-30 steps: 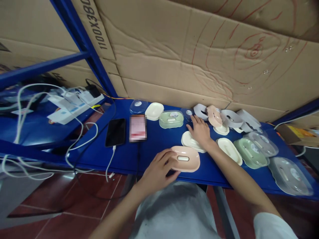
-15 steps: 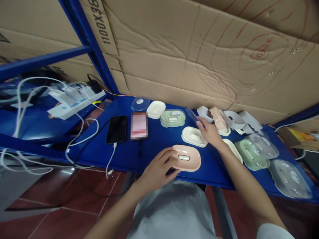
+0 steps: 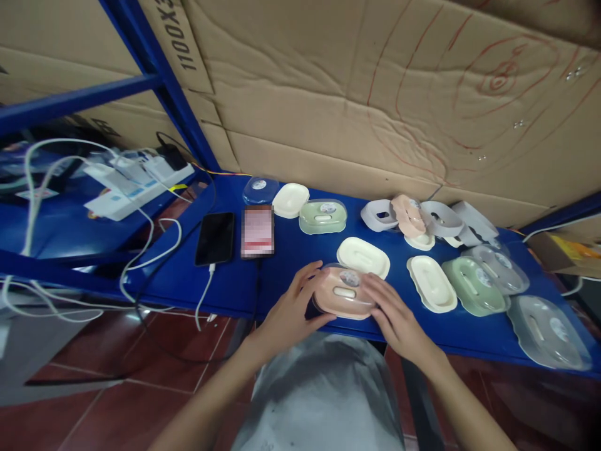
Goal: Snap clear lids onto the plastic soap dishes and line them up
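Note:
A pink soap box [image 3: 345, 294] sits at the front edge of the blue shelf [image 3: 291, 263], and a clear lid with a round sticker now lies on top of it. My left hand [image 3: 293, 310] curls round the box's left end. On its right side lies my right hand [image 3: 394, 313], fingers pressed on the lid and the box's edge. Just behind the box lies a cream soap tray [image 3: 363, 257].
More soap boxes, trays and clear lids in green, cream, grey and pink spread along the shelf's right part, as far as a clear lid [image 3: 547, 332]. A black phone [image 3: 215, 238] on a cable and a second phone [image 3: 257, 232] lie at left. Cardboard backs the shelf.
My right hand picked up a clear lid from the back of the shelf, brought it forward and set it on the pink soap box. My left hand stayed on the box.

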`<state>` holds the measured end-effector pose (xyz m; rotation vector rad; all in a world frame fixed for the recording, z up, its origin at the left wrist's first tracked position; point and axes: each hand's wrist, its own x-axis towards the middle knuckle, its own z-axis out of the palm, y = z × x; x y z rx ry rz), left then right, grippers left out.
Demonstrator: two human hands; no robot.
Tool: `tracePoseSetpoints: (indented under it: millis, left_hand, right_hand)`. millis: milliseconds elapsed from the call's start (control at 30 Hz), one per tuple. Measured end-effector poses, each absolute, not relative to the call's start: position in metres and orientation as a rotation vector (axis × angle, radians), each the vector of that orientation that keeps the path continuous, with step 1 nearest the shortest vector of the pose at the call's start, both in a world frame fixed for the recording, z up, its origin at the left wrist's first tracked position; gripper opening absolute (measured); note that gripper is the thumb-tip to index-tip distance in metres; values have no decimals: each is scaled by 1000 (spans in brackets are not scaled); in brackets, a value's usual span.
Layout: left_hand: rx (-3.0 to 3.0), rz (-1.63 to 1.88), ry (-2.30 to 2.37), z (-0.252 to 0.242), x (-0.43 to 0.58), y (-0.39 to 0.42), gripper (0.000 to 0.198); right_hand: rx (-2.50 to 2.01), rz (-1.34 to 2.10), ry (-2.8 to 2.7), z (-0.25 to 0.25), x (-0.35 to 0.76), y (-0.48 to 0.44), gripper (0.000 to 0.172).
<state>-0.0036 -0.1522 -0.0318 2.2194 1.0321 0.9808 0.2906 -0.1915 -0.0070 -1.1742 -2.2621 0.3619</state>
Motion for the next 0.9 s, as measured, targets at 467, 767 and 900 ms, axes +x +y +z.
tracePoseSetpoints:
  millis: [467, 767, 900]
  left_hand:
    - [2198, 829, 990, -29, -5, -149, 80]
    - [2358, 1135, 1055, -28, -2, -154, 65]
    - [2395, 1247, 1181, -28, -1, -156, 58]
  right_hand:
    - [-1132, 172, -2401, -15, 280, -196, 80]
    - [-1084, 11, -2553, 3, 253, -168, 73]
    - [-1068, -93, -2668, 14, 228, -131, 57]
